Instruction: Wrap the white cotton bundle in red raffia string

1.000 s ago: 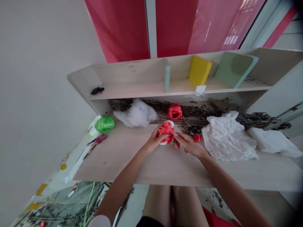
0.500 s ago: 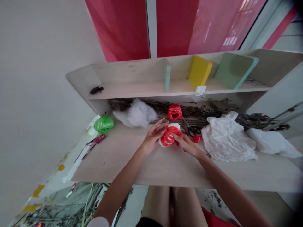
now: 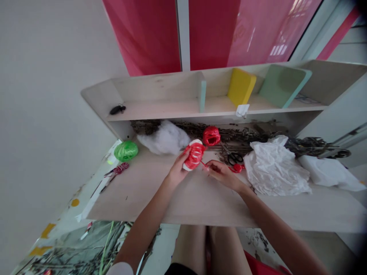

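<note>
Ball (image 3: 194, 156) wrapped in red string sat gripped in my left hand (image 3: 176, 173) above the worktop (image 3: 149, 191) | my right hand (image 3: 223, 175) pinched its loose strand (image 3: 204, 164) just beside | scissors (image 3: 235, 157) lay near my right hand

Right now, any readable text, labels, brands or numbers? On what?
None can be read.
The white slip on the shelf is too small and blurred to tell if it bears print.
The ball in the left hand, the red string pinched by the right hand and the scissors show no lettering.
</note>
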The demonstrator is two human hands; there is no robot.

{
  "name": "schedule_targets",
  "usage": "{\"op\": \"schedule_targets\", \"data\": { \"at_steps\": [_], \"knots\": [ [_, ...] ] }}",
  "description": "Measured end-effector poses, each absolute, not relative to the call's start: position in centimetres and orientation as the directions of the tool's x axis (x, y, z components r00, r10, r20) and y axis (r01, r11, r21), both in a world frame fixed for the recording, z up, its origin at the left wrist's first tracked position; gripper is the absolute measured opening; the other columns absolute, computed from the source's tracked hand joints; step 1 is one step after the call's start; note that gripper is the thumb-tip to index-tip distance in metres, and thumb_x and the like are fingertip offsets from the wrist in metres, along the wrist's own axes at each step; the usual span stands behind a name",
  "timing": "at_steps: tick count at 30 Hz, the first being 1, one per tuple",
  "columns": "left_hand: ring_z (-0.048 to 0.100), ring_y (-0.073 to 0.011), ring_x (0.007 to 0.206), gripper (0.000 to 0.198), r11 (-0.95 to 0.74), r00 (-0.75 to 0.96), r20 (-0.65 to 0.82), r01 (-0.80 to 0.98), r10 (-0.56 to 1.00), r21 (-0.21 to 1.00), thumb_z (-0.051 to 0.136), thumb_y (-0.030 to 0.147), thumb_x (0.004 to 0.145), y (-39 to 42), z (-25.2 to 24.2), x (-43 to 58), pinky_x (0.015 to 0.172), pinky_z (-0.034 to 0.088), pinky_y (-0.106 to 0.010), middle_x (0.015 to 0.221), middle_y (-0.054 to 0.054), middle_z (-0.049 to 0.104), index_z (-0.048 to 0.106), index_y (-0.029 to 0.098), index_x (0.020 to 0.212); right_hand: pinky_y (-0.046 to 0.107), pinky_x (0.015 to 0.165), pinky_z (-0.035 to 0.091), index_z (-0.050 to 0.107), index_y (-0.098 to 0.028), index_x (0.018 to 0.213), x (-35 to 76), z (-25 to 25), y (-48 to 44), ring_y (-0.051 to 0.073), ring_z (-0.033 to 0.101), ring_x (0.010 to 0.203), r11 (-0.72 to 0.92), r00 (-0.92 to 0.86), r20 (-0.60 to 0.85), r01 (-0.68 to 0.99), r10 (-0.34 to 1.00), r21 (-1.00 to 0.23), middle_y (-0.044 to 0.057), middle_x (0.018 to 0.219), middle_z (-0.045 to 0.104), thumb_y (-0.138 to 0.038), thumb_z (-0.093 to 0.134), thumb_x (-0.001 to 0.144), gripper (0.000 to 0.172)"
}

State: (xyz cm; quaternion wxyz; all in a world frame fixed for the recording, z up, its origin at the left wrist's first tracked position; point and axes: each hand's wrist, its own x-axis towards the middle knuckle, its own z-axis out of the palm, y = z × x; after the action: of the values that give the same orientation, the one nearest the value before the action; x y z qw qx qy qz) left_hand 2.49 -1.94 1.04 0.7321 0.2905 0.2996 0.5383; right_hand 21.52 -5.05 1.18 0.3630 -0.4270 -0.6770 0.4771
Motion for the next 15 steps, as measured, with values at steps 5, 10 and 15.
{"op": "schedule_targets", "data": {
  "at_steps": [5, 10, 15],
  "knots": [
    [0.069, -0.0197, 0.098, 0.041, 0.361, 0.243, -0.268, -0.68, 0.932, 0.638, 0.051, 0.04, 0.091, -1.1, 2.3, 0.8, 0.09, 0.054, -0.032, 0.109, -0.009, 0.071, 0.058, 0.016, 0.124, 0.025, 0.052, 0.039, 0.057, -0.019, 0.08, 22.0, 0.0, -4.5, 0.012, 0.048, 0.051, 0.16, -0.319, 0.089, 0.206, 0.944, -0.965, -0.002, 0.057, 0.053, -0.06, 0.05, 0.087, 0.043],
    [0.07, -0.0169, 0.086, 0.047, 0.43, 0.299, -0.311, -0.678, 0.902, 0.596, 0.046, 0.045, 0.093, -1.1, 2.5, 0.7, 0.085, 0.055, -0.03, 0.111, -0.012, 0.07, 0.057, 0.012, 0.126, 0.028, 0.055, 0.046, 0.047, -0.022, 0.077, 21.9, -0.3, -4.2, 0.014, 0.054, 0.05, 0.148, -0.257, 0.106, 0.15, 0.961, -0.978, 0.0, 0.056, 0.058, -0.065, 0.048, 0.086, 0.044],
    [0.07, -0.0183, 0.088, 0.049, 0.457, 0.332, -0.315, -0.689, 0.889, 0.563, 0.042, 0.043, 0.095, -1.1, 2.4, 0.8, 0.082, 0.056, -0.03, 0.113, -0.014, 0.069, 0.052, 0.012, 0.132, 0.029, 0.055, 0.044, 0.047, -0.022, 0.068, 21.9, -0.3, -4.2, 0.014, 0.053, 0.052, 0.231, -0.211, 0.17, 0.316, 0.963, -0.92, 0.002, 0.062, 0.058, -0.07, 0.036, 0.088, 0.053]
  ]
}}
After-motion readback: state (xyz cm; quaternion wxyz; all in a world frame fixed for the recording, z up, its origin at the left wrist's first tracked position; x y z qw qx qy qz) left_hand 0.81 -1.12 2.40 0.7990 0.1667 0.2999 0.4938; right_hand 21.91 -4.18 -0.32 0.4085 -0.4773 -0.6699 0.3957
